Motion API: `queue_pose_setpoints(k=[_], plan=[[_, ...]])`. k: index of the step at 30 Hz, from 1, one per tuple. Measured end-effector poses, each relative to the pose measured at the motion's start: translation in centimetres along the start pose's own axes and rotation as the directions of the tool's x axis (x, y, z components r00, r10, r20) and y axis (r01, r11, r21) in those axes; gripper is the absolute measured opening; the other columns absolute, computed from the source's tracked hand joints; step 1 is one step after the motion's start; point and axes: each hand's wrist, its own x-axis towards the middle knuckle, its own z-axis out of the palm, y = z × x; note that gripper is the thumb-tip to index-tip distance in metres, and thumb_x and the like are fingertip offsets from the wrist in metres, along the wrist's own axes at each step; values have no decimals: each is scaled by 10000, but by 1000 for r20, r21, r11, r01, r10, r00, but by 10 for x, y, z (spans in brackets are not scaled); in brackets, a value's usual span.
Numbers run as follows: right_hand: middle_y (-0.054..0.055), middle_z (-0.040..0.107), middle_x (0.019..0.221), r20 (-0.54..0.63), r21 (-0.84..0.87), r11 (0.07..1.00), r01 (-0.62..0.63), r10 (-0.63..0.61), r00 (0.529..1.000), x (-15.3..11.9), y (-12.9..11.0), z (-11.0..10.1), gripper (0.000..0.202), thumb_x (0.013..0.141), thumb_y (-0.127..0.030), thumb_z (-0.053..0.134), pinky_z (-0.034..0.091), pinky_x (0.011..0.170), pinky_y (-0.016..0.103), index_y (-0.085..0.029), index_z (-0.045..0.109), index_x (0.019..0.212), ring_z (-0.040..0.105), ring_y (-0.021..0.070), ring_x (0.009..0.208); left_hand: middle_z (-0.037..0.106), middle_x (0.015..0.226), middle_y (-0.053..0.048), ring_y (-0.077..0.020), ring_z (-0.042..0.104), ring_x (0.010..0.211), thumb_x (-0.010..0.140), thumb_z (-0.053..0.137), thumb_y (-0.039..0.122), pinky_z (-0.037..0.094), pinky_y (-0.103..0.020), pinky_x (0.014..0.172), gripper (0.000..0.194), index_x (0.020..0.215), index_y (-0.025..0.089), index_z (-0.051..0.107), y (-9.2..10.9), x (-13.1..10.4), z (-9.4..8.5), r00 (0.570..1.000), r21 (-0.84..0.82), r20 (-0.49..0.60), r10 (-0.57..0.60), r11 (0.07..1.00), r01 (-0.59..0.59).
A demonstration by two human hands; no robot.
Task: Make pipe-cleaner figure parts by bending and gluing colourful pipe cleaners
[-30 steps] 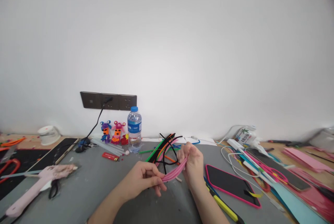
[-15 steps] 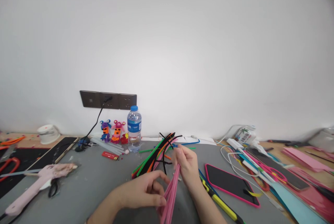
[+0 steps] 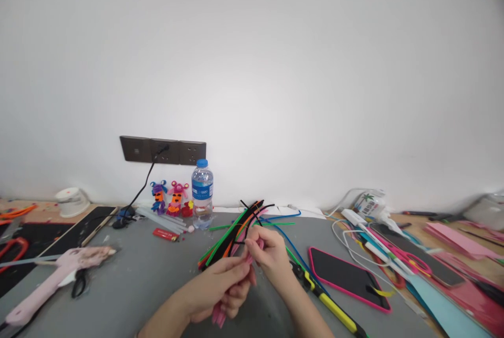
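Note:
My left hand (image 3: 222, 288) is closed around a bundle of pink pipe cleaners (image 3: 219, 317), whose lower ends stick out beneath the fingers. At the bundle's upper end, my right hand (image 3: 268, 251) pinches the pink strands, its fingertips close to the left thumb. Most of the bundle is hidden inside the hands. Just behind them lies a pile of pipe cleaners (image 3: 226, 246) in green, black, orange and red. To the right of my right hand is a yellow-and-black cutter-like tool (image 3: 334, 313).
A pink glue gun (image 3: 51, 283) lies left. Behind are glue sticks (image 3: 163, 220), a red lighter (image 3: 165, 234), two small figures (image 3: 176, 199) and a water bottle (image 3: 202, 196). On the right are a pink-edged phone (image 3: 350, 279), white cables (image 3: 346, 251) and pink scissors (image 3: 417, 264).
My left hand has closed around the pink bundle, which it held loosely before. My right hand has come down and left, so both hands now meet. The bundle has tilted to the left.

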Motion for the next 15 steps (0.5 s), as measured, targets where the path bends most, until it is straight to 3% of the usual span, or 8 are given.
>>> queue_pose_setpoints(k=[2, 5, 8, 11, 13, 15], plan=[[6, 604, 577, 56, 39, 998, -44, 41, 998, 0, -1, -6, 322, 880, -379, 584, 365, 465, 222, -182, 585, 625, 480, 115, 472, 334, 532, 116, -35, 145, 404, 826, 585, 591, 134, -185, 401, 415, 830, 179, 533, 3, 0, -3, 998, 33, -47, 47, 998, -45], [48, 662, 836, 119, 151, 984, -95, 77, 990, 1, 0, -13, 215, 893, -400, 570, 414, 486, 229, -194, 625, 921, 527, 124, 540, 362, 550, 115, -33, 175, 405, 807, 591, 607, 173, -186, 407, 437, 871, 177, 548, 1, 5, -8, 984, 165, -129, 119, 982, -97], [65, 648, 996, 15, 155, 985, -73, 72, 997, 7, 5, -25, 319, 887, -423, 574, 433, 507, 234, -223, 537, 1133, 492, 108, 532, 379, 558, 117, -29, 184, 398, 787, 577, 635, 177, -183, 403, 469, 904, 181, 553, -2, 9, -13, 976, 231, -172, 134, 969, -92], [70, 647, 1020, -93, -15, 992, -122, 120, 988, 12, 4, -45, 325, 877, -412, 580, 461, 567, 258, -214, 532, 1131, 525, 123, 573, 397, 557, 115, -25, 212, 383, 785, 557, 645, 176, -181, 398, 478, 912, 185, 554, -2, 10, -15, 966, 266, -208, 152, 959, -93], [75, 665, 1033, -76, -172, 959, -224, 214, 974, 9, -1, -63, 296, 853, -407, 595, 485, 641, 297, -208, 578, 1072, 586, 165, 667, 412, 554, 114, -24, 227, 374, 783, 551, 649, 192, -178, 397, 485, 930, 188, 551, -2, 10, -17, 957, 283, -234, 173, 953, -103], [67, 698, 973, -15, -343, 870, -355, 373, 928, -3, -8, -81, 262, 798, -409, 635, 493, 680, 327, -210, 632, 968, 622, 206, 721, 428, 546, 114, -24, 235, 365, 780, 543, 659, 204, -176, 392, 500, 953, 191, 545, -2, 10, -19, 947, 303, -249, 201, 945, -121]])
